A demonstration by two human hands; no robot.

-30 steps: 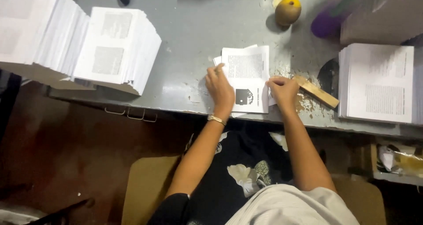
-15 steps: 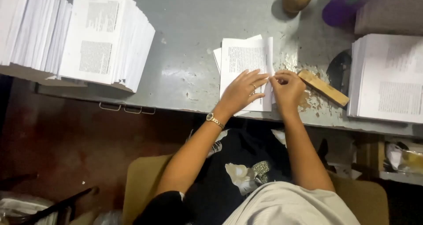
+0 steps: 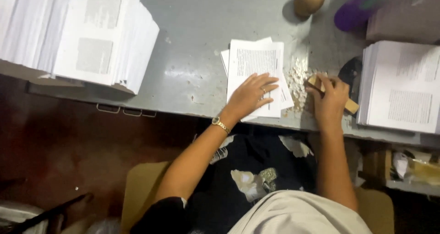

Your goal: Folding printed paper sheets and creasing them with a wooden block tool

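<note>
My left hand (image 3: 251, 95) lies flat, fingers spread, on a folded printed paper sheet (image 3: 255, 68) that tops a small pile near the grey table's front edge. A gold watch sits on that wrist. My right hand (image 3: 329, 99) is closed around a small wooden block (image 3: 352, 106) just right of the sheet; one end of the block sticks out past the fingers. Pale paper scraps (image 3: 298, 80) lie scattered between the two hands.
Tall stacks of printed sheets stand at the far left (image 3: 98, 39) and at the right (image 3: 401, 87). A brown round object (image 3: 308, 0) and a purple object (image 3: 350, 15) sit at the back. The grey table (image 3: 192, 41) has a worn front edge; a chair lies below.
The sheet was folded over and now lies flat. My left hand moved onto it and presses it down. My right hand left the sheet's edge and took hold of the wooden block.
</note>
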